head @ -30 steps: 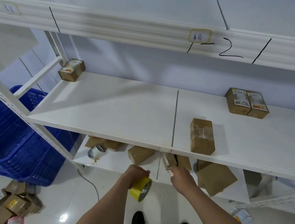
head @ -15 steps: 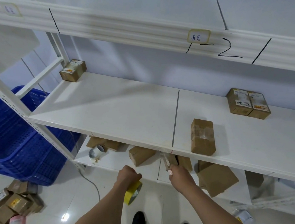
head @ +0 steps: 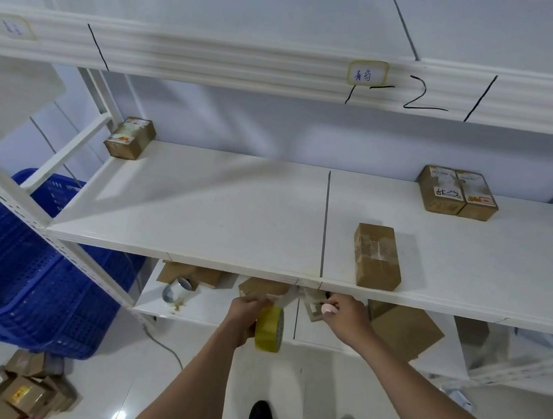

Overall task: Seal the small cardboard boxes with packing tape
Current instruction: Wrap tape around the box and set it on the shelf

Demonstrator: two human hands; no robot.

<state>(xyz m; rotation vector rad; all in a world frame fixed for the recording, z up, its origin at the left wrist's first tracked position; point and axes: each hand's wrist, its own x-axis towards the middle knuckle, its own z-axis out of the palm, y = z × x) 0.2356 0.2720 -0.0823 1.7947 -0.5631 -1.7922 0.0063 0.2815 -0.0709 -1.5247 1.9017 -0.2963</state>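
My left hand (head: 245, 312) grips a yellow roll of packing tape (head: 269, 328) just in front of the lower shelf (head: 208, 312). A clear strip of tape stretches from the roll up and right to a small cardboard box (head: 313, 303) at the lower shelf's front edge. My right hand (head: 345, 315) holds that box, with a small pink-white object pinched at its fingers. The box is mostly hidden under the middle shelf's edge. A taped brown box (head: 377, 257) lies on the middle shelf (head: 220, 209) near its front edge.
Two labelled boxes (head: 458, 192) sit at the back right of the middle shelf, one box (head: 130, 138) at the back left. A silver tape roll (head: 176, 290) and flat cardboard (head: 402, 330) lie on the lower shelf. A blue crate (head: 20, 269) stands left; several boxes (head: 19, 393) lie on the floor.
My left hand has lifted the tape roll toward the lower shelf, and a strip of tape now spans from roll to box. My right hand stays at the box.
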